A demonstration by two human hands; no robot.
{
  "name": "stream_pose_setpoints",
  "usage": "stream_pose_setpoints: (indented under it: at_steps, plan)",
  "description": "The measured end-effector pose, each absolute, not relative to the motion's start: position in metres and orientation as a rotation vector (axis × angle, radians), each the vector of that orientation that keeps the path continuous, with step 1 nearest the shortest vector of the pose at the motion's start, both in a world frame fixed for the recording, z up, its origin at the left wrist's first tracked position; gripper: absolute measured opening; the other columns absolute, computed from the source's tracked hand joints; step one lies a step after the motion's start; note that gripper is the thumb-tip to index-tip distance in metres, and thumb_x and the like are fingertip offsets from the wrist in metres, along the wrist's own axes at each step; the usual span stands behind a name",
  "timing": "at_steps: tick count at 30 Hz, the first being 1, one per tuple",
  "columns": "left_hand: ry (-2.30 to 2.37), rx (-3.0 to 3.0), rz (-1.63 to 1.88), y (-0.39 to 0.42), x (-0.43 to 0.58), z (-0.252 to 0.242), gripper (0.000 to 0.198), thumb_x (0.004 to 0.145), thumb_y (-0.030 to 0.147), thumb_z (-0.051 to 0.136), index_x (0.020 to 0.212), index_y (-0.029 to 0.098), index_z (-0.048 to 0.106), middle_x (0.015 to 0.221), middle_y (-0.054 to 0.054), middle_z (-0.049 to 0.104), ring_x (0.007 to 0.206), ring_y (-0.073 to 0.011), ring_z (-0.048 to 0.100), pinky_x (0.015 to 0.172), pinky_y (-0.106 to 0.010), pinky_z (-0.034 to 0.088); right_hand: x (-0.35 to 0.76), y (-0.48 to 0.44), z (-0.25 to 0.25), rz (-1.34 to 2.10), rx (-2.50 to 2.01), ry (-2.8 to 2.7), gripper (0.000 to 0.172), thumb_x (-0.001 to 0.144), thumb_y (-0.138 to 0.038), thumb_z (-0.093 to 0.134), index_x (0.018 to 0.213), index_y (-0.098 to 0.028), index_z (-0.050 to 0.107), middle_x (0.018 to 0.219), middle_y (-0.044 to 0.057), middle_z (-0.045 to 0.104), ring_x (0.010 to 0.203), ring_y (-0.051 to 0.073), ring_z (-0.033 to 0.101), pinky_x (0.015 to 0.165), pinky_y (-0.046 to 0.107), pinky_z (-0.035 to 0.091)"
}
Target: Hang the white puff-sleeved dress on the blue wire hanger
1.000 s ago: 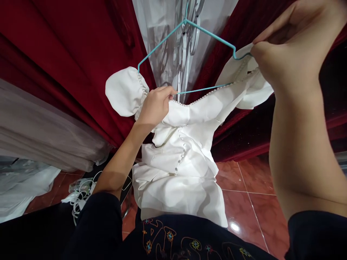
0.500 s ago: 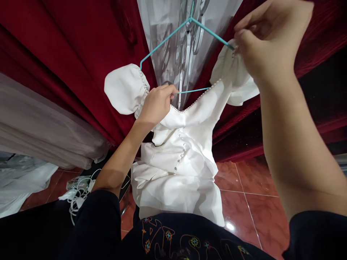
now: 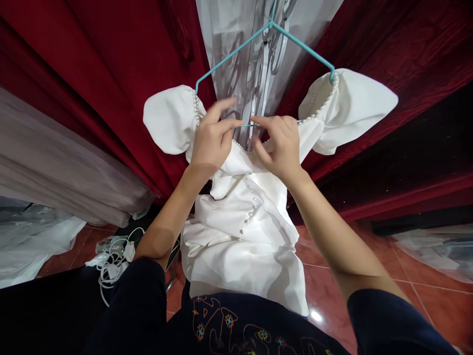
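Note:
A white dress (image 3: 254,266) with puffed sleeves, pearl trim along its neckline and a row of small buttons hangs in front of me on a light blue hanger (image 3: 236,51). My left hand (image 3: 212,145) is at the neckline beside the hanger's lower bar, its fingers apart and slightly blurred. Close to its right, my right hand (image 3: 279,145) is at the same bar, thumb and forefinger parted. Whether either hand touches the bar is hard to tell. Both hands cover part of the bodice. The hanger's ends sit inside the pearl-edged shoulders.
Dark red curtains (image 3: 111,74) flank a silvery metal scrollwork piece (image 3: 264,74) over white cloth. To the left are a pale sheer curtain (image 3: 62,158) and tangled white cables (image 3: 111,268) on a black surface. Red tiles (image 3: 321,286) cover the floor.
My right hand has come down from the right sleeve to the hanger's lower bar, leaving that sleeve spread outward. My left hand's fingers have opened from around the bar.

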State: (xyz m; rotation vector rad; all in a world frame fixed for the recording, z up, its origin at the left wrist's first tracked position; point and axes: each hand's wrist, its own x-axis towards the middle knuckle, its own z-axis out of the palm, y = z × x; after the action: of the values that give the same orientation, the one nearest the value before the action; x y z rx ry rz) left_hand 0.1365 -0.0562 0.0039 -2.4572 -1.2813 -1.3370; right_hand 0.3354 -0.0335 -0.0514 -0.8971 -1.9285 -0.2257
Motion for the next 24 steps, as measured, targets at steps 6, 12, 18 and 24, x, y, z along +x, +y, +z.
stream_pose_setpoints:
  at_steps: [6,12,18,24]
  plan:
    - [-1.444,-2.008,-1.436,-0.043,0.101,0.027,0.028,0.109,0.014,0.046,0.125,0.031,0.061,0.131,-0.001,0.068,0.135,-0.021,0.056,0.109,-0.039,0.05,0.326,-0.037,-0.05,-0.141,-0.915,-1.8,0.03,0.102,-0.029,0.044,0.115,-0.029,0.071,0.099,0.006,0.069,0.094,0.025,0.061,0.096,0.05,0.046]
    - [-1.327,-1.763,-1.689,-0.025,0.054,0.037,0.031,0.111,0.008,0.04,0.094,0.017,0.065,0.092,0.006,0.074,0.09,-0.0055,0.069,0.087,-0.025,0.058,0.331,-0.035,-0.045,-0.066,-0.916,-1.821,0.029,0.1,-0.028,0.044,0.111,-0.028,0.072,0.099,0.006,0.069,0.095,0.026,0.061,0.098,0.052,0.046]
    - [-2.008,-2.132,-1.161,-0.042,0.003,0.017,0.022,0.091,0.023,0.058,0.087,0.021,0.08,0.085,-0.002,0.08,0.086,-0.0234,0.075,0.073,-0.037,0.059,0.335,-0.031,-0.044,-0.087,-0.873,-1.857,0.03,0.098,-0.024,0.047,0.116,-0.028,0.071,0.099,0.006,0.07,0.093,0.026,0.061,0.093,0.05,0.047]
    - [-1.474,-2.887,-0.712,-0.074,0.064,0.017,0.032,0.082,0.011,0.058,0.097,0.027,0.082,0.096,0.001,0.081,0.089,-0.0233,0.076,0.081,-0.034,0.059,0.335,-0.027,-0.045,-0.079,-0.887,-1.859,0.032,0.094,-0.02,0.049,0.115,-0.029,0.072,0.099,0.006,0.069,0.093,0.026,0.061,0.093,0.049,0.048]
